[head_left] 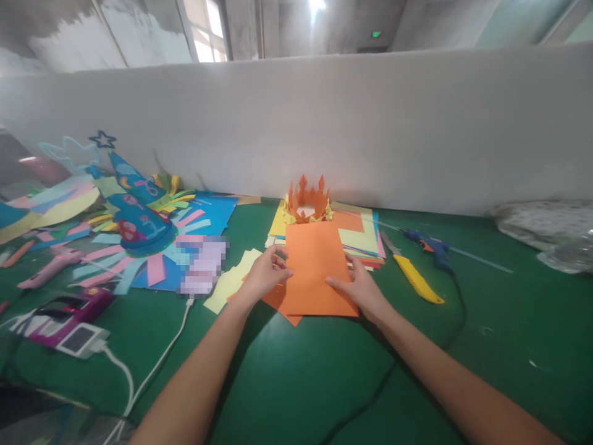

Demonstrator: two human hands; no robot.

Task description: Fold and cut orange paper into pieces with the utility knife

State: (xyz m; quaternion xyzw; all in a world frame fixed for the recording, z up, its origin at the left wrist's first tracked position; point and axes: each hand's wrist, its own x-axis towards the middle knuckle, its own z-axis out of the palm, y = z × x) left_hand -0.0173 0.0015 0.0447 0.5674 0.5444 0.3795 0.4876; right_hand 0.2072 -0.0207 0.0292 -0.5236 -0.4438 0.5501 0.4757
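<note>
An orange sheet of paper [317,266] is held up between my two hands, above the green table. My left hand [269,272] grips its left edge, thumb on the front and fingers bent. On the right edge, my right hand [364,287] pinches the sheet with the thumb laid across its face. Below and left of it lie another orange piece [291,314] and pale yellow paper pieces [229,287]. Just behind stands an orange paper crown [306,196] with a yellow lower band, on a stack of coloured paper [368,232].
To the right lie a yellow utility knife [417,279] and a blue glue gun [428,243] with a cord. Leftward are blue paper cone hats [139,216], a blurred-out phone [204,266], a pink glue gun [50,269] and a power strip [69,315]. A pale partition [393,123] bounds the table's back.
</note>
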